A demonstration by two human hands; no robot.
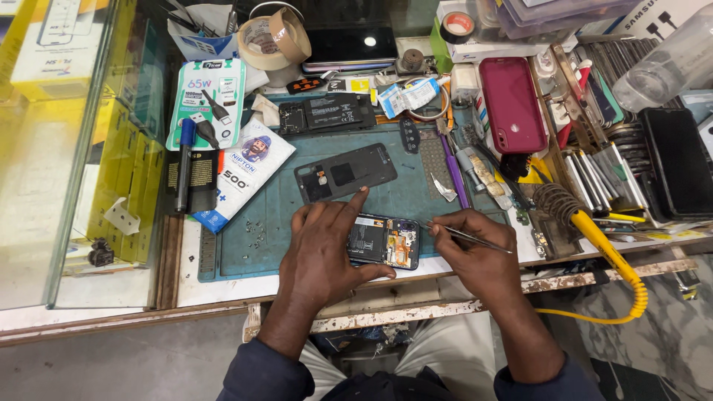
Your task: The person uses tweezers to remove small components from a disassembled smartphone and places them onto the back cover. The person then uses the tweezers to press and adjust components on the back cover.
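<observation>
An opened phone (pixel 386 241) lies on its face on the teal work mat (pixel 245 245), its circuit board and battery exposed. My left hand (pixel 323 252) rests flat over the phone's left end, index finger stretched toward the mat. My right hand (pixel 475 249) grips metal tweezers (pixel 464 235) whose tips point at the phone's right edge. The phone's dark back cover (pixel 345 172) lies just beyond, apart from both hands.
A red phone (pixel 512 104) and a black phone (pixel 679 163) lie at the right. A yellow-handled soldering iron (pixel 594 234) sits by my right hand. Tape rolls (pixel 271 37), packaged chargers (pixel 208 100), another phone frame (pixel 327 113) and small screws crowd the bench.
</observation>
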